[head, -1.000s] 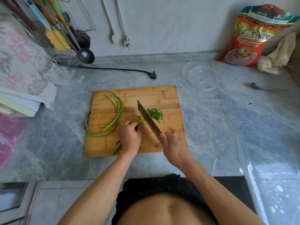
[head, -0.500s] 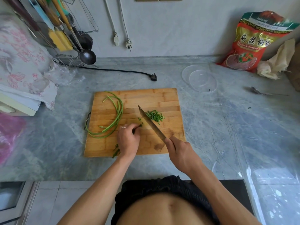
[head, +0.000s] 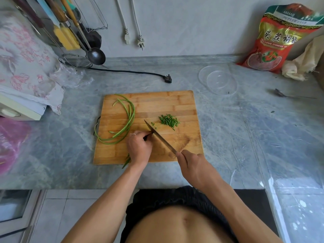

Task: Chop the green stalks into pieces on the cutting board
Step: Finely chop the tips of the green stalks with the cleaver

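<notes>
Surface: grey marbled desk (head: 228, 137) against a pale wall; two plugs hang on cords at the far side.
Cutting board: wooden board (head: 157, 102) lies flat in the middle of the desk, near the front edge.
Whole stalks: long green stalks (head: 130, 118) curl in an arc on the left part of the board, one loop hanging past its left edge.
Held stalks: a bundle (head: 126, 161) sticks out under the left wrist over the near edge of the board; its cut end is hidden by the hand.
Cut pieces: small green heap (head: 169, 120) right of the knife tip, with a few loose bits between heap and blade.
Left hand: left hand (head: 139, 146), ring on one finger, grip curled down over the bundle, knuckles just beside the blade.
Right hand: right hand (head: 192, 165) closed round the handle of the knife (head: 159, 138); blade slants far-left, edge down on the board.
Far right: clear bowl (head: 221, 83), red bag (head: 277, 39), cloth (head: 301, 62), spoon (head: 289, 95).
Far left: ladle (head: 96, 56), wire strainer (head: 75, 60), floral cloth (head: 26, 64), black cord with plug (head: 168, 78).
</notes>
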Demonstrator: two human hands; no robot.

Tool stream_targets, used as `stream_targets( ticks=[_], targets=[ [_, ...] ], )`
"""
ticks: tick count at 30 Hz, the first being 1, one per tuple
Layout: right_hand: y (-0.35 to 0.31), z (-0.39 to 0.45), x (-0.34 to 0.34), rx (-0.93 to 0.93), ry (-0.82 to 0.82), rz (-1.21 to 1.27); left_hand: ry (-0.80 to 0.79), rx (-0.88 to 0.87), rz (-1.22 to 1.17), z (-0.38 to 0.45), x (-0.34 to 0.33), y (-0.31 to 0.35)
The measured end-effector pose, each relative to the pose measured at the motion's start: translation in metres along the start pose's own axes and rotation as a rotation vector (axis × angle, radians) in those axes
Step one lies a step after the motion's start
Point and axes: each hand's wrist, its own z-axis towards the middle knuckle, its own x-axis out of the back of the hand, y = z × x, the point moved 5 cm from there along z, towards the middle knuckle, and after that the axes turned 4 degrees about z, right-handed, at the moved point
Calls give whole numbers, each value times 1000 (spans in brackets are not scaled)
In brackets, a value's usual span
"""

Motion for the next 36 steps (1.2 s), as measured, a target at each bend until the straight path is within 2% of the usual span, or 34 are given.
stream_targets(
  ticks=[3,9,23,36],
  targets=[
    [-5,-3,0,-10,-8,-92,17,23,0,1,6,3],
    [-6,-7,-1,-27,-4,-119,-12,-11,131,0,0,-2],
    [-15,-7,-1,-17,-3,-202,-16,-63,166,2,-3,-2],
    [-9,3,-17,-35,-21,-126,-7,-33,132,1,-5,-5]
  ],
)
